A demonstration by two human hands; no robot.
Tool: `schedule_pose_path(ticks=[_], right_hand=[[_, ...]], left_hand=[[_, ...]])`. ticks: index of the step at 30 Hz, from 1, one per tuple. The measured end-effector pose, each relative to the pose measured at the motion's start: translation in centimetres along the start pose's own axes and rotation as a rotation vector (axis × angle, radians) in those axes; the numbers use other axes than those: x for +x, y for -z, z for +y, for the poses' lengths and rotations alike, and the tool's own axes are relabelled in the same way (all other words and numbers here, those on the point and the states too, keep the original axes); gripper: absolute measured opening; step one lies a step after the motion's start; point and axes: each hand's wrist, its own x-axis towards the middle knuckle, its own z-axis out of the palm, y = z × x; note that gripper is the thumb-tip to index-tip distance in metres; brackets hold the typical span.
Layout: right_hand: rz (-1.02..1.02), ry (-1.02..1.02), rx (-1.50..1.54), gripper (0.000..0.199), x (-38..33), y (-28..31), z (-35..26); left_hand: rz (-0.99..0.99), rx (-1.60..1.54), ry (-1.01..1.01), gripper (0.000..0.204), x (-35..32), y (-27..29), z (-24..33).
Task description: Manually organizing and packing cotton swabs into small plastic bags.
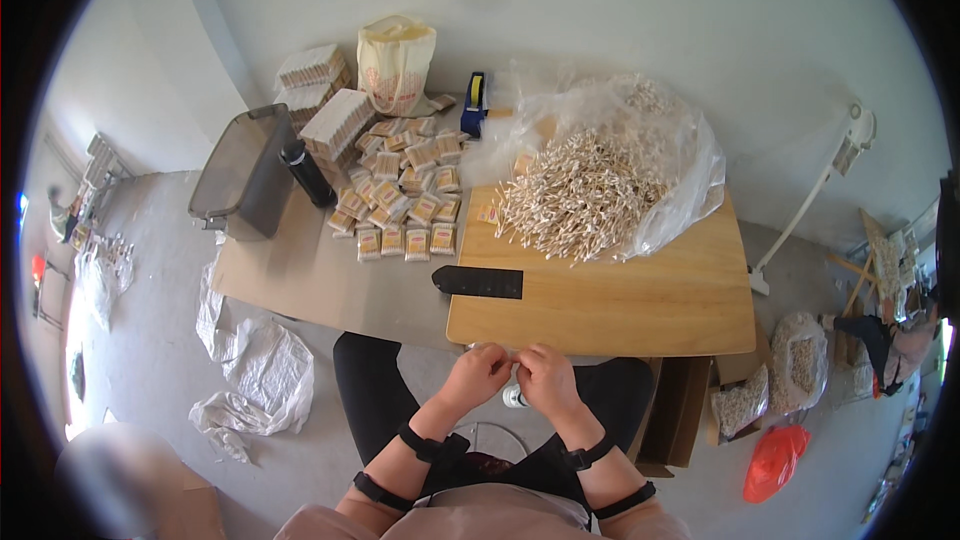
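My left hand (pixel 482 372) and my right hand (pixel 546 378) meet over my lap, just in front of the table's near edge. The fingers of both are closed in a pinch, tip to tip. Whatever is between them is too small to make out. Beyond the hands, a black flat strip (pixel 480 282) lies across the seam of the wooden board (pixel 620 310). Loose cotton swabs (pixel 580 190) spill in a big heap from a clear plastic bag (pixel 690 210). To the left lie many small packets of swabs (pixel 400 190), a few lined up in a front row.
A grey plastic bin (pixel 240 175) and a black bottle (pixel 308 172) stand at the table's left. Behind are stacked packs (pixel 335 125), a cream tote bag (pixel 396 65) and a blue tape dispenser (pixel 474 105). White sacking (pixel 265 375) and a red bag (pixel 776 462) lie on the floor.
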Motion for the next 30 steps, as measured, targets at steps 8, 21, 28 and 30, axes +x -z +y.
schedule_pose_path(ticks=[8, 21, 28, 30], right_hand=[[-0.064, -0.133, 0.046, 0.014, -0.1, 0.0, 0.7], [-0.221, -0.293, 0.623, 0.009, 1.2, -4.9, 0.7], [-0.282, -0.375, 0.803, 0.015, 3.3, -5.9, 0.7], [-0.314, -0.365, 0.828, 0.017, 3.6, -6.0, 0.9]], left_hand=[[-0.163, 0.098, 0.011, 0.017, -0.1, 1.0, 0.3], [0.114, 0.441, -0.321, 0.054, 0.4, 1.0, -2.1], [0.104, 0.493, -0.307, 0.042, 2.0, 2.8, -3.3], [0.081, 0.5, -0.287, 0.038, 2.1, 3.1, -3.9]])
